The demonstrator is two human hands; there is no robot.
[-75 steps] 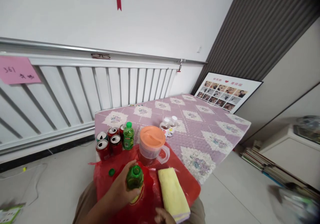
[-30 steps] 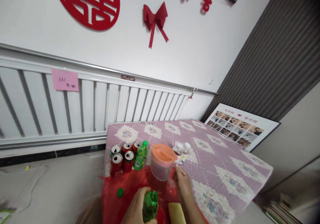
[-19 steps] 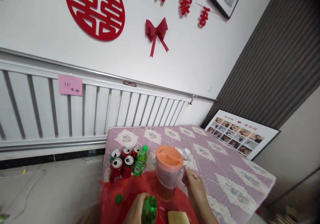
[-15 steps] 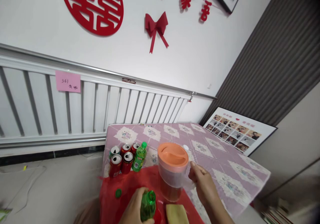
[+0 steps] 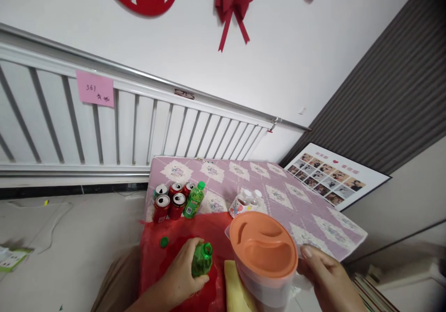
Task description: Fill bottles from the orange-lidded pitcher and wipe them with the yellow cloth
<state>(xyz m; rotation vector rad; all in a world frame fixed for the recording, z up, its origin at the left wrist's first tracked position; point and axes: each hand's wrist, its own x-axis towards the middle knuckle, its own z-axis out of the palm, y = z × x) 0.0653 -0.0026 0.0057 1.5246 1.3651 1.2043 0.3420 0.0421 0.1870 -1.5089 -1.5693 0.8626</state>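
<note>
My left hand (image 5: 184, 270) is wrapped round an uncapped green plastic bottle (image 5: 202, 259), held upright over the red cloth (image 5: 167, 226). A loose green cap (image 5: 164, 242) lies on that cloth to the left. At the right, my right hand (image 5: 324, 272) grips the handle of a clear plastic pitcher (image 5: 263, 286) with an orange lid (image 5: 265, 244). The pitcher covers part of a folded yellow cloth (image 5: 233, 286). Its lower part runs out of the frame, so I cannot tell whether it touches anything.
Several opened drink cans (image 5: 177, 200) stand at the table's left, beside a capped green bottle (image 5: 194, 201). Behind the pitcher is a patterned container (image 5: 236, 207) with white-capped jars (image 5: 251, 196). A photo board (image 5: 327, 175) leans at the back right of the flowered table (image 5: 278, 195).
The pitcher has come nearer and to the right in my right hand, uncovering the patterned container behind it. My left hand still holds the green bottle. The view has tilted down.
</note>
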